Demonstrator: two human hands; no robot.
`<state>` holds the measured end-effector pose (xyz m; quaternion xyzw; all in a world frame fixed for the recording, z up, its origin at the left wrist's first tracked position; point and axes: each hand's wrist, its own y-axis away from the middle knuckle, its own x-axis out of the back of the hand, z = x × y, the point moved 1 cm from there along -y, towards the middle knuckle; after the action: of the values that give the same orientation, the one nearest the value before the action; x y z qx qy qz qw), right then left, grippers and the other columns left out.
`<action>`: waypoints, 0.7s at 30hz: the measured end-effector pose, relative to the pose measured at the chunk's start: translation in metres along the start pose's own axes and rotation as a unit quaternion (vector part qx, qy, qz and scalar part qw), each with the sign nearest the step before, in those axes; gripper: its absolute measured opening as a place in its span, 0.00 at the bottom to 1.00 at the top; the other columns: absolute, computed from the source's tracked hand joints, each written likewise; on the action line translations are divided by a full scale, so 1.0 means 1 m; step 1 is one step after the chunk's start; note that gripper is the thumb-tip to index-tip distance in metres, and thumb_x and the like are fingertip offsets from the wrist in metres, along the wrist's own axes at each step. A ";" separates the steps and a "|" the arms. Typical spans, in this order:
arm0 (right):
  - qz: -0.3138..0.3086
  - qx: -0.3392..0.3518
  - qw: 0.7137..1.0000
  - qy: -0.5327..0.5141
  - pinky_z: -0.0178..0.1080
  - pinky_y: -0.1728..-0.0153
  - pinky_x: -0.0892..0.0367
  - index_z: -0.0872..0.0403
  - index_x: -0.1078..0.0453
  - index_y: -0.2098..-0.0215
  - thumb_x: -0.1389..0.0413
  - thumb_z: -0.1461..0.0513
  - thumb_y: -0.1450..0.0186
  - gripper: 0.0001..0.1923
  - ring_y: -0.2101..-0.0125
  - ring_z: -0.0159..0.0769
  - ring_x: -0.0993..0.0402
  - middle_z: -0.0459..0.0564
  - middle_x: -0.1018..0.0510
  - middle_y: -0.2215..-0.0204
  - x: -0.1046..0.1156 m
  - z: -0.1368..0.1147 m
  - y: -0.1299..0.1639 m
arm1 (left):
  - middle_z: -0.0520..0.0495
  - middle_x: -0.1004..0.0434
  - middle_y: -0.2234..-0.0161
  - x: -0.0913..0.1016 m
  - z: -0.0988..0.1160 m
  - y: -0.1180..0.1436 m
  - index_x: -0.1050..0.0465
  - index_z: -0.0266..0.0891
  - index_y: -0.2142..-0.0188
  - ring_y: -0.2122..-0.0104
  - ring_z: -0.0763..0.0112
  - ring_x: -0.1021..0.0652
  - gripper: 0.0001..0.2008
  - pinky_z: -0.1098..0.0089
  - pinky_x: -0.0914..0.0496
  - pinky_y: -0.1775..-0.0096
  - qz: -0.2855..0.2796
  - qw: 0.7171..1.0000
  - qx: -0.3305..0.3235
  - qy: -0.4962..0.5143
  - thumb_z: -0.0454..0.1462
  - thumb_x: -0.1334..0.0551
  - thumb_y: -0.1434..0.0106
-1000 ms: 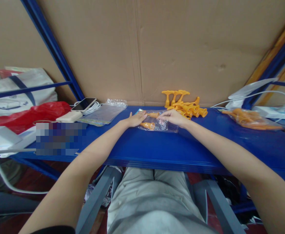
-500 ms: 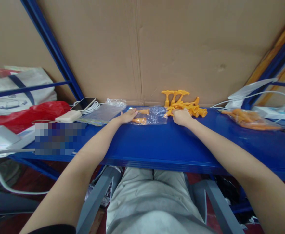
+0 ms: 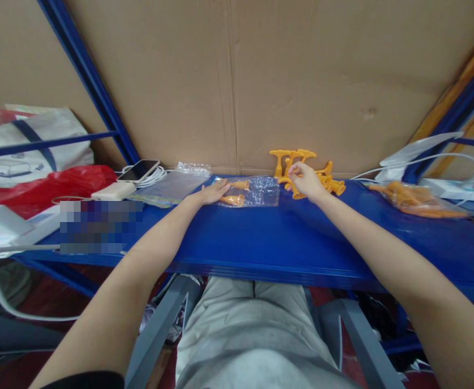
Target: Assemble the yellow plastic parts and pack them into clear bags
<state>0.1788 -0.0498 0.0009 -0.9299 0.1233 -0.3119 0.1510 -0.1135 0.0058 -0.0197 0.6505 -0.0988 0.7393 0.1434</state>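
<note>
Pressing down with a flat, unclenched palm, the person's left hand (image 3: 215, 192) lies on the left end of one transparent plastic bag (image 3: 263, 190), its fingers stretched out and gripping nothing that shows. Inside that bag, which rests on the blue metal tabletop (image 3: 237, 232), two orange plastic pieces with flared ends (image 3: 233, 200) can be counted, one behind the other, both partly hidden by the fingers. To the right of the bag, the right hand (image 3: 306, 181) is at one heap of orange plastic T-shaped pieces (image 3: 336, 187), fingers bent and thumb drawn toward them; whether a piece is caught between them cannot be told. At least two pieces in the heap show their crossbars uppermost at the back; the others overlap too much to count. Farther right sits one filled transparent bag of orange pieces (image 3: 413, 200), its contents likewise uncountable. Left of the left hand are flat transparent plastic packaging (image 3: 172, 186), number unclear, one dark-screened phone (image 3: 139, 172) on one coil of white cable (image 3: 153, 179), one cream rectangular block (image 3: 114, 192), one crumpled red plastic bag (image 3: 58, 183) and one off-white cloth bag with a dark blue stripe (image 3: 29, 146). Brown cardboard (image 3: 237, 81) rises behind the tabletop, and two grey armrests (image 3: 158, 335) flank the person's lap.
</note>
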 end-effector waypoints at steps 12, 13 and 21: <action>0.089 0.278 0.895 0.337 0.51 0.46 0.42 0.52 0.34 0.38 0.59 0.68 0.32 0.27 0.45 0.49 0.33 0.58 0.27 0.45 0.012 -0.008 0.012 | 0.48 0.61 0.28 -0.002 -0.003 -0.003 0.60 0.42 0.28 0.29 0.56 0.54 0.35 0.43 0.50 0.35 0.006 1.000 -0.006 -0.004 0.52 0.70 0.30; 0.092 0.290 0.883 0.357 0.50 0.46 0.43 0.52 0.35 0.37 0.59 0.68 0.32 0.27 0.46 0.48 0.34 0.58 0.27 0.45 0.014 -0.009 0.013 | 0.48 0.61 0.28 -0.002 -0.002 -0.002 0.60 0.42 0.28 0.29 0.56 0.54 0.35 0.43 0.51 0.35 0.006 1.000 -0.005 -0.004 0.52 0.70 0.30; 0.138 0.280 0.858 0.409 0.50 0.51 0.47 0.51 0.26 0.50 0.57 0.60 0.28 0.19 0.53 0.49 0.33 0.57 0.24 0.55 0.031 -0.016 0.011 | 0.49 0.61 0.28 0.000 -0.001 0.000 0.60 0.42 0.28 0.29 0.57 0.55 0.36 0.44 0.52 0.35 -0.002 1.000 -0.004 -0.005 0.52 0.70 0.30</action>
<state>0.1918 -0.0728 0.0259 -0.6111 0.2082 -0.6612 0.3822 -0.1143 0.0064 -0.0202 0.6533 -0.1015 0.7357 0.1468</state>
